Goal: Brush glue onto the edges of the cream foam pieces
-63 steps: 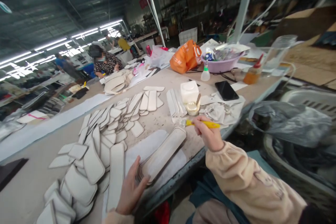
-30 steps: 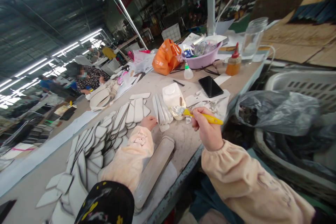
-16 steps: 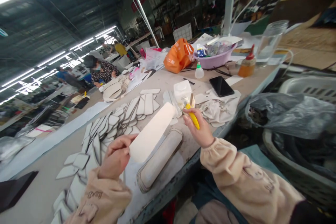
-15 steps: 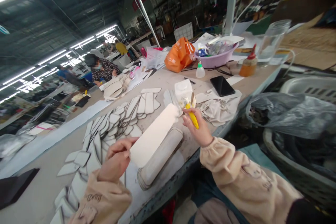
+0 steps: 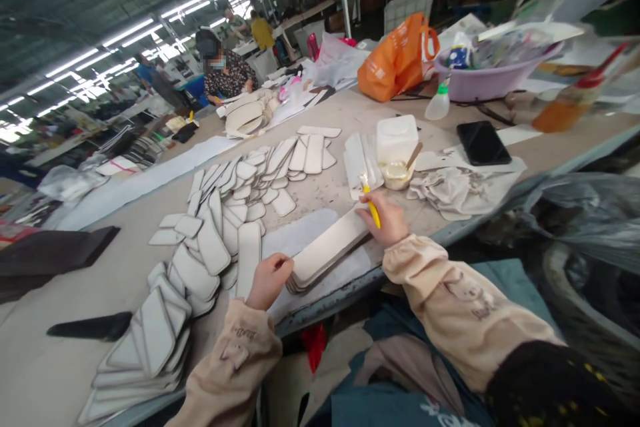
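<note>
Left hand [image 5: 269, 280] pinches the near end of the stack of long pads [image 5: 327, 250] at the near edge of the table [image 5: 325, 121]. Right hand [image 5: 387, 220] is closed round the yellow brush [image 5: 371, 208] and rests on the stack's far end. Glue tub [image 5: 397, 175] sits just beyond. Many rimmed pads [image 5: 225, 227] are fanned out left, so the work looks well along, with this stack left.

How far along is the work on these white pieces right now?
Done, apparently: dozens of dark-edged pieces lie fanned across the table. In hand: the left hand holds the near end of a stack of strips; the right hand holds a yellow brush at its far end. Left: that stack, seemingly.
</note>
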{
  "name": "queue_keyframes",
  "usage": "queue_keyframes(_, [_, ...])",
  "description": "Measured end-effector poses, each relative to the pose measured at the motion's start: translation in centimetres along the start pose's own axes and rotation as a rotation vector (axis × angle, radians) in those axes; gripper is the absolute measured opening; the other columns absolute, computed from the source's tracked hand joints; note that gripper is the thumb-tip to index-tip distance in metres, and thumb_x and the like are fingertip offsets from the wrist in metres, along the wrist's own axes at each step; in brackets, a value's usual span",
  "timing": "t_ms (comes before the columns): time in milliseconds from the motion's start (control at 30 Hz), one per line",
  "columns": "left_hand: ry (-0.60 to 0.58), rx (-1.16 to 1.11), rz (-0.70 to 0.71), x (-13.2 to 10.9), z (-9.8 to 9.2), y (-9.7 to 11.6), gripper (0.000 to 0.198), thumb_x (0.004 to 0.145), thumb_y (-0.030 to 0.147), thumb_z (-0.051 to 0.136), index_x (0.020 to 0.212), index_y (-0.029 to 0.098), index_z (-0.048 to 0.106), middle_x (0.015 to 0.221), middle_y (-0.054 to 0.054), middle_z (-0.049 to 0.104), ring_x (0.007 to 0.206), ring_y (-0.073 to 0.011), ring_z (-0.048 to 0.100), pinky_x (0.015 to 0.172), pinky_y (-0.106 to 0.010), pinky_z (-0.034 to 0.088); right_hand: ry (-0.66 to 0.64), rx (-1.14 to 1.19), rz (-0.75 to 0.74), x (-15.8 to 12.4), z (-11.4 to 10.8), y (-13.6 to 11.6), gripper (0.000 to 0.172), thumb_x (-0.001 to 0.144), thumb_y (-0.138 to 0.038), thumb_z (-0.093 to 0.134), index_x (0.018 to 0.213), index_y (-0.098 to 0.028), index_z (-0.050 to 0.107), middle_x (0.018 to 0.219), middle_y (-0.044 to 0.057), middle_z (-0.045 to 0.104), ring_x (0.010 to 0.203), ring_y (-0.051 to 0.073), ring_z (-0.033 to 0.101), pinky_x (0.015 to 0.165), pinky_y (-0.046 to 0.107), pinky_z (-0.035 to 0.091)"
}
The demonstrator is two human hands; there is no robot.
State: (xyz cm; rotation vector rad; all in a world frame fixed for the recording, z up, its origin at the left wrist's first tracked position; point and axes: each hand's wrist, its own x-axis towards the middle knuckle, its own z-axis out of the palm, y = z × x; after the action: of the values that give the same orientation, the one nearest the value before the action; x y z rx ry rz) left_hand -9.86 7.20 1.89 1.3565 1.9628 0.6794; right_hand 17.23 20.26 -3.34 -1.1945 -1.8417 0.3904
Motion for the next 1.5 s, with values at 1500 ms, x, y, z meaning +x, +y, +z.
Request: queue_keyframes(1500, [0.141,-0.189,-0.112,-2.9,2.4,-5.0,0.040,0.075,0.048,0.066,0.099,0.019,0.054,0.055,0.008,0.051,0.048,-0.0105,0.048,0.050,-0.022,0.037,-0.180,-0.225,-0.053,-0.8,1.9,0.8,0.027,0.085,-0.034,0.056,0.107,-0.019,0.057,0.090,0.008,0.068,0.077,0.025,0.064,0.068,0.033,0.047])
